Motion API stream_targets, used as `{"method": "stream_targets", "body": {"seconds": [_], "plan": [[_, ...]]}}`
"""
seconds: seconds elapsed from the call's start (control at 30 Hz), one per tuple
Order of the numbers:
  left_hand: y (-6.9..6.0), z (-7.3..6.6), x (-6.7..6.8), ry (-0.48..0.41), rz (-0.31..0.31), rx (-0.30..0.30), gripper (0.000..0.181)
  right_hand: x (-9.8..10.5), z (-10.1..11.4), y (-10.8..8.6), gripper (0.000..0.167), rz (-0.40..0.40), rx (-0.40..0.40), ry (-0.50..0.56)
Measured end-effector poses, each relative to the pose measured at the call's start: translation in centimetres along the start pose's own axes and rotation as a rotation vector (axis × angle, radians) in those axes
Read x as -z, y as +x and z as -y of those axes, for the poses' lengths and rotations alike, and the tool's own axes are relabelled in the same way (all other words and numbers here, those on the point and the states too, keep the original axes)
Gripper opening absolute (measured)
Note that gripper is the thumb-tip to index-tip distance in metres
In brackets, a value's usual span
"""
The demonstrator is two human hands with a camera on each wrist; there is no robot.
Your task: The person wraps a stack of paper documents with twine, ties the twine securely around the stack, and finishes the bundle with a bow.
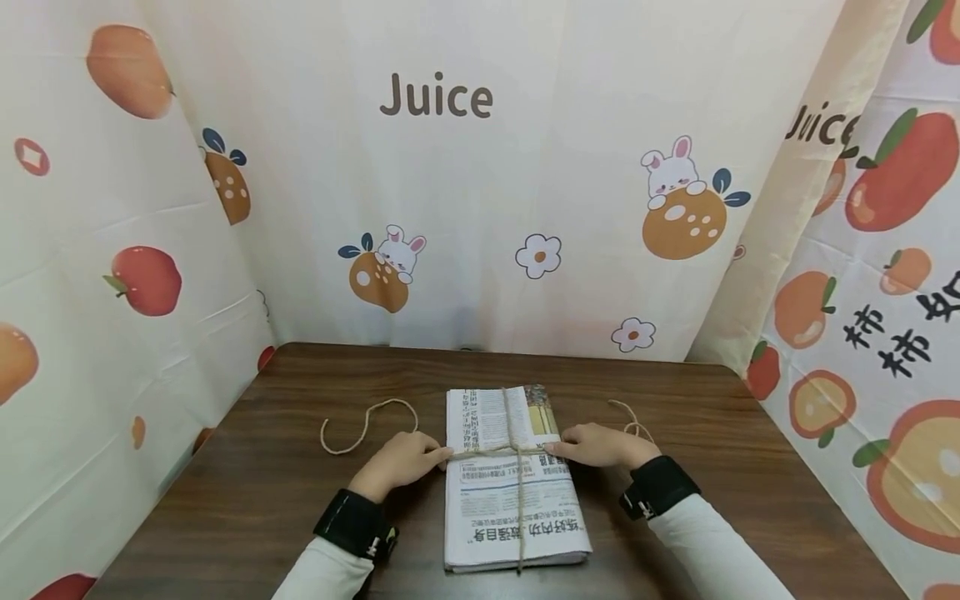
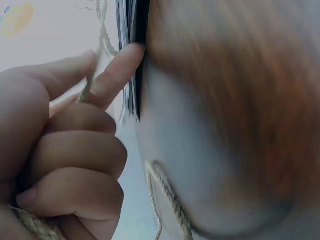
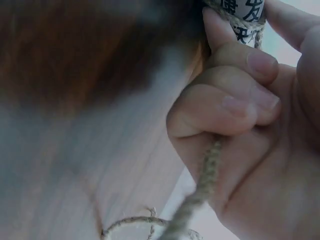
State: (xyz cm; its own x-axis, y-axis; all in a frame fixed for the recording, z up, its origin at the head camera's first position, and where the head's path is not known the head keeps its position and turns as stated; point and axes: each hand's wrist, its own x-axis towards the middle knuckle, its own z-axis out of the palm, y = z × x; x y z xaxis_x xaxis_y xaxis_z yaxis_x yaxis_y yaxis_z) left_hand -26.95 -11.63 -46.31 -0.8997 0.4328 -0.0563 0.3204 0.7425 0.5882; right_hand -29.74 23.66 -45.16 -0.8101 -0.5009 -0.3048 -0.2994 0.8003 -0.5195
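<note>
A folded stack of newspapers (image 1: 487, 525) lies on the table in the head view. Tan twine (image 1: 521, 508) runs along it and across it, the strands meeting near its middle. At the left edge of the stack, my left hand (image 1: 401, 461) grips the twine. Its fingers are curled round the strand in the left wrist view, and a loose loop of twine (image 2: 172, 200) hangs beside them. My right hand (image 1: 600, 446) is at the stack's right side. In the right wrist view its fingers are curled on the twine (image 3: 196, 200), which trails from the palm.
The dark wooden table (image 1: 247, 500) carries a loose twine tail on each side of the stack. Behind and beside the table hangs a cream curtain (image 1: 465, 183) with printed fruit and rabbits. Both wrists wear black bands.
</note>
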Motion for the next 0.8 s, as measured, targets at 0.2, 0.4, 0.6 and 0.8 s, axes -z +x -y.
{"method": "stream_targets", "body": {"seconds": [0.2,0.4,0.6,0.8], "plan": [[0.6,0.7,0.4,0.044,-0.062,0.019,0.03,-1.0,0.1,-0.4,0.045,-0.005,0.021,0.06],[1.1,1.7,0.7,0.008,-0.047,-0.041,0.026,-1.0,-0.8,-0.7,0.042,-0.09,0.103,0.067],[0.9,2.6,1.4,-0.032,-0.014,-0.094,0.027,-1.1,-1.7,-1.4,0.038,-0.14,0.178,0.098],[0.3,3.0,1.5,-0.012,0.038,-0.109,0.02,-1.5,-1.5,-2.3,0.046,-0.12,0.129,0.104]]}}
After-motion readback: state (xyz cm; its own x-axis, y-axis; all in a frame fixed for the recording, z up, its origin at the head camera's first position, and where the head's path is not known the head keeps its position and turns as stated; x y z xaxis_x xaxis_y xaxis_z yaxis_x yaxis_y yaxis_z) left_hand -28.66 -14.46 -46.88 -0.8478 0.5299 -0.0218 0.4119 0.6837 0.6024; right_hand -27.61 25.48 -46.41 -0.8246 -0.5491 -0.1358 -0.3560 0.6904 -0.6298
